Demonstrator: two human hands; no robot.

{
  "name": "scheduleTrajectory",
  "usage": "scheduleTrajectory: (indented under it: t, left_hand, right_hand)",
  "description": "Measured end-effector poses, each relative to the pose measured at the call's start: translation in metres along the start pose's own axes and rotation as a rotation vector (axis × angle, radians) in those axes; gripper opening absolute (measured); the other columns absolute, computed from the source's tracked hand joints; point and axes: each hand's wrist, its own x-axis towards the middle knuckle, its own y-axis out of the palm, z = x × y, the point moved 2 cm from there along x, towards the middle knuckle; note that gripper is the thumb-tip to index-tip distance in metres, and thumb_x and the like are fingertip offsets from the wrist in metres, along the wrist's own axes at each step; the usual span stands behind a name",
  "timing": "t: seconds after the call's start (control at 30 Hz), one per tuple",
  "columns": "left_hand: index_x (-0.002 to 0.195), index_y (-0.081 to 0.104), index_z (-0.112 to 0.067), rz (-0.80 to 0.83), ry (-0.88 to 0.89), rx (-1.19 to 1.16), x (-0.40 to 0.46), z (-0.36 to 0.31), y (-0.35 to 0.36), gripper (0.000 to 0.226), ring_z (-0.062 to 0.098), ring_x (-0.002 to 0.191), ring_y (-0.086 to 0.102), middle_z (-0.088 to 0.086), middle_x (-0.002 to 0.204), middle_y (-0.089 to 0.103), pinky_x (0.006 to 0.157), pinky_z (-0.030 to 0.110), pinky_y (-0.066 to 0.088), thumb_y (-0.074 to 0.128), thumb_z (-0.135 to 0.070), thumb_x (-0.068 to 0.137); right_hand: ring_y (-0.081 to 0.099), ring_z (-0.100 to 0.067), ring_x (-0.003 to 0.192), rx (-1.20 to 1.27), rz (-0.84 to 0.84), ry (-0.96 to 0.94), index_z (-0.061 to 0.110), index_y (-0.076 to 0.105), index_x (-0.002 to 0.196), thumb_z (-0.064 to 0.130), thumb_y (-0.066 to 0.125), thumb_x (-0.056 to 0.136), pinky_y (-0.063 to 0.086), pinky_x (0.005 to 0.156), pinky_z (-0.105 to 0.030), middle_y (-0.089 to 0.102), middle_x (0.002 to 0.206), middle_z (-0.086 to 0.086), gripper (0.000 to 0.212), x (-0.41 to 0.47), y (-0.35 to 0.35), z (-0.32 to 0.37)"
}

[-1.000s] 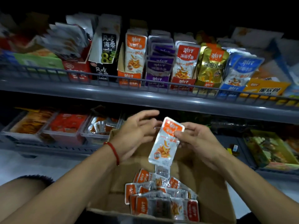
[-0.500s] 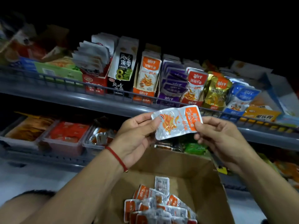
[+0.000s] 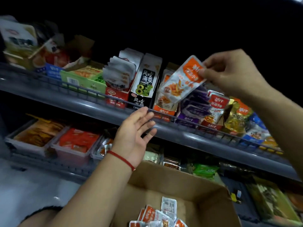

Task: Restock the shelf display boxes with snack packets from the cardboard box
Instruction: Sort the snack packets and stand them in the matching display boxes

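Dim shelf point(image 3: 91, 102); orange-topped silver snack packet point(image 3: 182, 81) tilted, pinched.

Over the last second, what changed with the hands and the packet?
The left hand let go of the orange packet and now hangs open. The right hand keeps its grip and has lifted it to the orange display box. The cardboard box stays put.

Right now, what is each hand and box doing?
Right hand: pinches the orange packet.
Orange packet: held tilted, above the orange display box.
Orange display box: partly filled.
Left hand: open, holding nothing.
Cardboard box: open, packets inside.
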Motion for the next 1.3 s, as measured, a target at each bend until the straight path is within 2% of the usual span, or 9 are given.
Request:
scheduleTrajectory:
  t: [0.07, 0.17, 0.33, 0.5, 0.67, 0.83, 1.07, 1.17, 1.3]
  left_hand:
    - [0.117, 0.066, -0.011, -0.033, 0.011, -0.005, 0.001, -0.003, -0.004, 0.025, 0.023, 0.094, 0.062, 0.009, 0.11, 0.068, 0.079, 0.033, 0.054, 0.059, -0.018, 0.094]
    - [0.111, 0.064, -0.009, -0.065, 0.029, 0.002, 0.002, -0.006, -0.005, 0.021, 0.024, 0.091, 0.06, 0.01, 0.106, 0.066, 0.074, 0.033, 0.054, 0.057, -0.014, 0.093]
    - [0.095, 0.063, -0.011, -0.129, 0.042, 0.005, 0.004, -0.009, -0.009, 0.009, 0.019, 0.073, 0.059, 0.007, 0.093, 0.065, 0.066, 0.029, 0.048, 0.054, -0.011, 0.091]
    - [0.091, 0.064, -0.011, -0.195, 0.051, 0.001, 0.006, -0.013, -0.012, 0.008, 0.017, 0.064, 0.057, 0.006, 0.085, 0.065, 0.06, 0.028, 0.046, 0.056, -0.011, 0.089]
    - [0.089, 0.063, -0.01, -0.209, 0.052, -0.007, 0.004, -0.016, -0.011, 0.008, 0.018, 0.064, 0.057, 0.006, 0.083, 0.064, 0.06, 0.027, 0.047, 0.055, -0.01, 0.089]
    - [0.088, 0.062, -0.011, -0.215, 0.057, 0.007, 0.002, -0.016, -0.01, 0.007, 0.018, 0.064, 0.057, 0.005, 0.083, 0.064, 0.06, 0.027, 0.047, 0.055, -0.01, 0.089]
    - [0.089, 0.063, -0.009, -0.177, 0.041, 0.083, 0.001, -0.011, -0.009, 0.009, 0.019, 0.067, 0.06, 0.007, 0.084, 0.066, 0.06, 0.027, 0.051, 0.054, -0.009, 0.091]
    - [0.09, 0.063, -0.008, -0.135, 0.004, 0.142, -0.002, -0.005, -0.009, 0.009, 0.02, 0.067, 0.061, 0.009, 0.085, 0.068, 0.061, 0.028, 0.052, 0.054, -0.009, 0.091]
    - [0.088, 0.065, -0.01, -0.142, -0.019, 0.28, -0.007, 0.01, -0.015, 0.011, 0.019, 0.063, 0.059, 0.008, 0.084, 0.068, 0.06, 0.029, 0.05, 0.055, -0.008, 0.092]
  right_hand:
    - [0.061, 0.005, 0.07, -0.104, 0.001, -0.043, 0.018, 0.072, 0.104, 0.03, 0.069, 0.096, 0.043, 0.06, -0.008, 0.072, 0.092, 0.003, 0.014, 0.019, 0.007, -0.002]
    - [0.061, -0.009, 0.085, -0.269, 0.071, -0.112, 0.017, 0.071, 0.112, 0.027, 0.067, 0.097, 0.044, 0.075, -0.022, 0.07, 0.101, 0.002, 0.019, 0.037, 0.031, -0.007]
    - [0.065, -0.017, 0.096, -0.359, 0.148, -0.152, 0.013, 0.072, 0.11, 0.025, 0.071, 0.095, 0.053, 0.085, -0.034, 0.073, 0.109, -0.007, 0.019, 0.056, 0.066, -0.015]
    - [0.063, -0.025, 0.109, -0.428, 0.223, -0.092, 0.017, 0.07, 0.113, 0.028, 0.074, 0.092, 0.055, 0.093, -0.045, 0.068, 0.118, -0.008, 0.024, 0.064, 0.089, -0.021]
    - [0.065, -0.024, 0.1, -0.484, 0.174, -0.065, 0.017, 0.071, 0.112, 0.03, 0.076, 0.09, 0.054, 0.079, -0.038, 0.069, 0.113, -0.007, 0.025, 0.072, 0.091, -0.021]
    - [0.065, -0.027, 0.103, -0.523, 0.127, -0.076, 0.018, 0.069, 0.115, 0.031, 0.077, 0.089, 0.046, 0.074, -0.034, 0.068, 0.117, -0.008, 0.03, 0.075, 0.094, -0.024]
    - [0.065, -0.025, 0.103, -0.506, -0.001, -0.236, 0.018, 0.066, 0.12, 0.027, 0.064, 0.099, 0.056, 0.081, -0.04, 0.068, 0.116, -0.008, 0.023, 0.058, 0.071, -0.008]
    - [0.063, -0.02, 0.104, -0.395, -0.025, -0.409, 0.014, 0.066, 0.122, 0.026, 0.056, 0.103, 0.049, 0.085, -0.028, 0.067, 0.115, -0.007, 0.025, 0.022, 0.041, 0.016]
    - [0.056, -0.003, 0.086, -0.185, 0.135, -0.544, 0.017, 0.071, 0.114, 0.028, 0.053, 0.103, 0.041, 0.08, -0.01, 0.061, 0.099, 0.011, 0.024, -0.058, 0.014, 0.03]
